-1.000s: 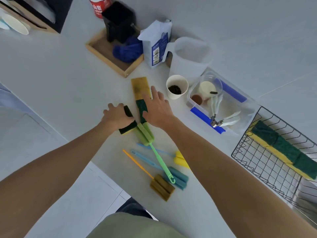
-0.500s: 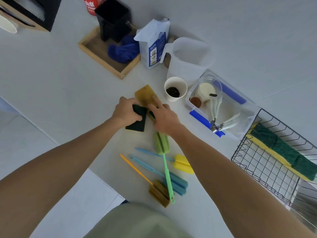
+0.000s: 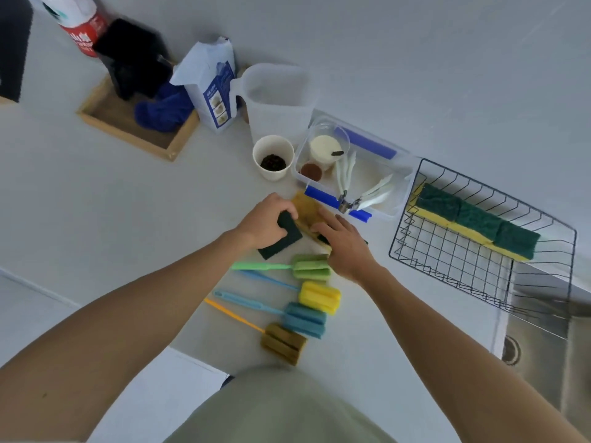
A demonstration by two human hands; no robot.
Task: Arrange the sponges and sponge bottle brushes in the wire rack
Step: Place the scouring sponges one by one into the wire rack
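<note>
My left hand grips a dark green sponge on the counter. My right hand presses on a yellowish sponge beside it, fingers around its near end. Below the hands lie several sponge bottle brushes: green, yellow, blue and brown, handles pointing left. The black wire rack at the right holds three green-and-yellow sponges in a row along its far side.
A clear plastic box with blue clips holds tongs and small cups. A paper cup, a white jug, a paper bag and a wooden tray stand behind. A steel sink lies at the right.
Both hands have carried their sponges rightward toward the plastic box. The green brush now lies with its handle pointing left, in line with the others.
</note>
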